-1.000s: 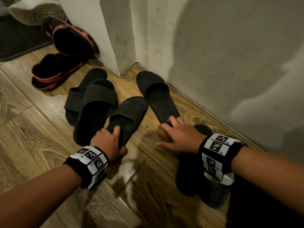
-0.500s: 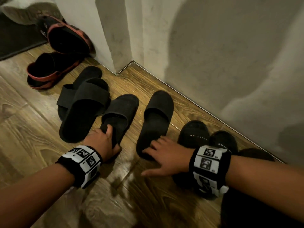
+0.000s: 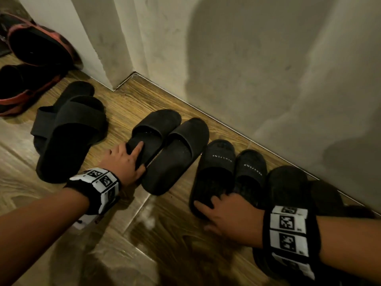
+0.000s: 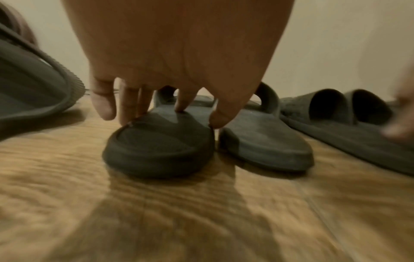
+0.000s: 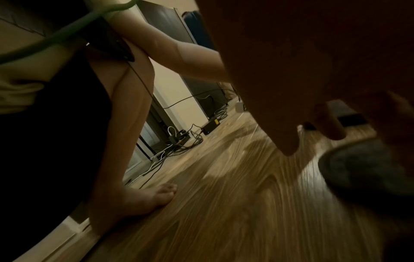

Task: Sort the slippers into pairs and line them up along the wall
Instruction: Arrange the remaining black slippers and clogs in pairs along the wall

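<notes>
The smooth black moulded slide slipper [image 3: 150, 139] under our left hand [image 3: 123, 159] now lies just beside its matching black slide [image 3: 175, 155], toes toward the grey plaster wall [image 3: 247, 69]. A second ago the two were apart, the mate angled against the wall near the corner; our right hand [image 3: 233, 219] has since drawn it back and left it. The left hand holds the first slide's heel: the wrist view shows the fingertips [image 4: 179, 108] pressing on the footbed and the thumb curled down at the inner edge.

The right hand has gone on to the black fuzzy lettered slippers [image 3: 218, 172], its fingers spread flat over their heels, gripping nothing that we can see. Further right another dark pair [image 3: 288, 188] sits near the wall, partly hidden by our wrist.

We judge the slide pair as good as set, needing only a nudge toward the wall. Still unsorted on the wooden floor [image 3: 134, 244] are the stacked black wide-strap sandals [image 3: 68, 133] and the red-trimmed black sandals [image 3: 31, 58] beyond the corner.
</notes>
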Demonstrator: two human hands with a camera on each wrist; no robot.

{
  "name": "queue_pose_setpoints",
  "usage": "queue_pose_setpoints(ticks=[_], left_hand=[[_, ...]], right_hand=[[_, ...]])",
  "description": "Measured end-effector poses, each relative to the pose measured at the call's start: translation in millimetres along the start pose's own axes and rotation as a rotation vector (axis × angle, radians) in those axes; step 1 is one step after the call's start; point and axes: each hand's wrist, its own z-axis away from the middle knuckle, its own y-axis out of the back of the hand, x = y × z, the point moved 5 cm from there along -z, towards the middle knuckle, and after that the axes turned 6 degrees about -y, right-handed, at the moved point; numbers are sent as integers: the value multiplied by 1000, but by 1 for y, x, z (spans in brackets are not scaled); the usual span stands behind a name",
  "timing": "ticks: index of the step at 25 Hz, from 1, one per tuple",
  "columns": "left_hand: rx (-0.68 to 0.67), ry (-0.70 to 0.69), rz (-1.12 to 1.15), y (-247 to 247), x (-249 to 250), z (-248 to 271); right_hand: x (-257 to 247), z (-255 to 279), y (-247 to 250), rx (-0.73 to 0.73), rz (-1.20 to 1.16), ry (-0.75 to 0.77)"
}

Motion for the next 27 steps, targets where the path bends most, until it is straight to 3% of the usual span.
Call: queue_pose_setpoints(ticks=[3,6,10,16,23,27], left_hand=[[4,5,48,5,-2,-9],[-67,3,51,7,1,-13],[-149,27,123,16,6,-14],[-244,153,105,19,1,10],[-231,69,188,20,13,12],[-215,12,108,23,21,5]], right_hand=[[12,19,-31,-63,15,-64],[21,25,-42,-29,14,-60],[31,29,-39,34,53,-55],[55,30,-28,11,104,-114],[40,35,-17,-6,42,-82],[31,32,-7,5,9,-66]])
